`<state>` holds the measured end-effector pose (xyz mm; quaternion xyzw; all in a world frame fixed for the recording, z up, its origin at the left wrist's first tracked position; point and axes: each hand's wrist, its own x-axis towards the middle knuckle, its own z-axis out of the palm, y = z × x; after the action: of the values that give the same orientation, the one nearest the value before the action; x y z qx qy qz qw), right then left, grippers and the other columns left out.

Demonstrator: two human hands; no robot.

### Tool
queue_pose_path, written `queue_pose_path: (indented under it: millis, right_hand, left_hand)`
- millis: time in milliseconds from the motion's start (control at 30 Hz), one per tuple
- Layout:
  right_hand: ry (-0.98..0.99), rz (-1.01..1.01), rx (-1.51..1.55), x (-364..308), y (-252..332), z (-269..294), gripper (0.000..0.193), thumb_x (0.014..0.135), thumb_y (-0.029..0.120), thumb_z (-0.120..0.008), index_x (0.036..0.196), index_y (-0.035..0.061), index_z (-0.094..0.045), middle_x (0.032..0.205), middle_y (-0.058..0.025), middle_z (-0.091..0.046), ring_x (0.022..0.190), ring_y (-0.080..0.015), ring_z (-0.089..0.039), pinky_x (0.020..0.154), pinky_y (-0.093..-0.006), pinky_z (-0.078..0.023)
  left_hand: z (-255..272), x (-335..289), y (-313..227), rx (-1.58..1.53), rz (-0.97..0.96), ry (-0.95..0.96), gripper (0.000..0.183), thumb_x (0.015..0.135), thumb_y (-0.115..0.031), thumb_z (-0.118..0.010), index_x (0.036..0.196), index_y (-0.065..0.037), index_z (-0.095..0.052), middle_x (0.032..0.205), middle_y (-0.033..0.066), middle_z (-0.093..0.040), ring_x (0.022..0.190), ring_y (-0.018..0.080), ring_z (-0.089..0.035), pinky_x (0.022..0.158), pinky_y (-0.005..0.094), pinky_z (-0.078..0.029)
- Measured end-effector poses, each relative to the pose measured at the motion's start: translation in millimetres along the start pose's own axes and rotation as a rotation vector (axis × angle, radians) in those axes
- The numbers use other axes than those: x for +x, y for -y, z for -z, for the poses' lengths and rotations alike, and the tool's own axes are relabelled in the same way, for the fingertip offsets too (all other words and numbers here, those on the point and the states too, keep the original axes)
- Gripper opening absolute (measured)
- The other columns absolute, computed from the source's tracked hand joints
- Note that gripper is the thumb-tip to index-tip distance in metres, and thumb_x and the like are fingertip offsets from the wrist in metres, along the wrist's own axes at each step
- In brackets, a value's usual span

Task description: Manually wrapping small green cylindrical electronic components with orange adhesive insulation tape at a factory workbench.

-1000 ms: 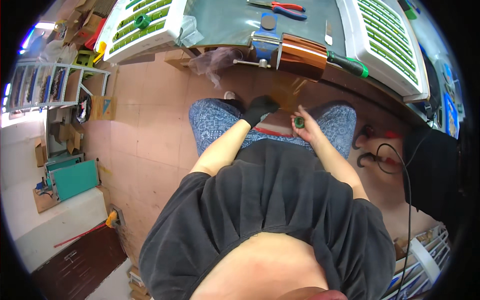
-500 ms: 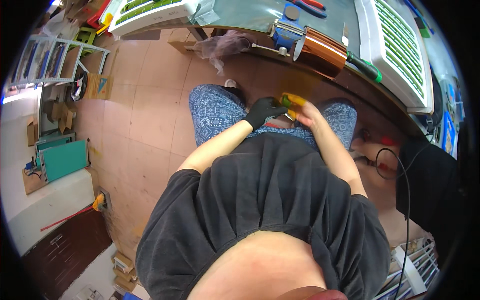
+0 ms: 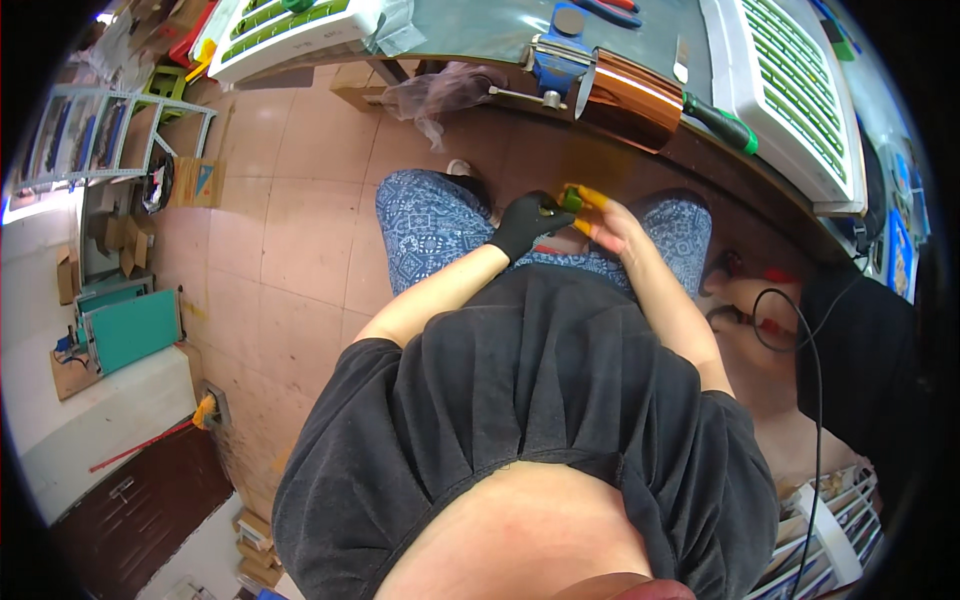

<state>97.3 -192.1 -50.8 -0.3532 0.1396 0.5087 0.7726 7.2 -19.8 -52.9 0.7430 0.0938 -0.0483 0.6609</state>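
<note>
My left hand, in a black glove, is in front of my lap with its fingers bent inward. My right hand, bare but for yellow covers on its fingers, meets it from the other side. Between the fingertips of both hands is a small green piece, pinched; its exact shape is too small to make out. Beyond the hands, on the bench edge, a blue bench vise stands beside a shiny copper-coloured curved sheet. A screwdriver with a black and green handle lies right of the sheet.
White trays with rows of green pieces stand on the bench: one tray at left, another at right. Pliers lie behind the vise. Clear plastic film hangs below the bench. A black cable loops at right.
The view has shifted slightly. My hands stay together in front of my lap, with small finger movements, and the green piece between them shows a little more.
</note>
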Motion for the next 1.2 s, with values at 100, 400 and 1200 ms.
queue_pose_path:
  millis: [100, 400, 1200]
  right_hand:
    - [0.007, -0.005, 0.000, -1, 0, 1, 0.029, 0.091, 0.016, -0.054, 0.117, 0.0024, -0.056, 0.108, -0.0113, -0.062, 0.100, -0.0203, -0.059, 0.088, -0.0337, -0.048]
    - [-0.011, -0.031, 0.001, -2, -3, 0, 0.028, 0.092, 0.016, -0.053, 0.116, 0.0025, -0.057, 0.111, -0.0112, -0.061, 0.100, -0.0201, -0.059, 0.089, -0.0340, -0.048]
    - [-0.020, -0.084, -0.062, -35, 7, 17, 0.041, 0.080, 0.018, -0.051, 0.120, 0.0074, -0.048, 0.123, -0.0109, -0.051, 0.115, -0.0243, -0.048, 0.094, -0.0448, -0.039]
  left_hand:
    - [-1, 1, 4, -0.035, 0.007, -0.013, 0.034, 0.075, -0.023, -0.074, 0.088, 0.004, -0.059, 0.075, 0.0107, -0.062, 0.061, 0.0147, -0.058, 0.058, 0.0257, -0.046]
    - [-1, -1, 3, 0.134, 0.009, -0.062, 0.040, 0.073, -0.026, -0.076, 0.093, 0.004, -0.058, 0.079, 0.0122, -0.062, 0.068, 0.0168, -0.062, 0.060, 0.0277, -0.048]
    - [14, 12, 6, 0.047, -0.046, 0.224, 0.052, 0.073, -0.034, -0.074, 0.109, 0.000, -0.059, 0.102, 0.0144, -0.065, 0.094, 0.0224, -0.062, 0.082, 0.0308, -0.047]
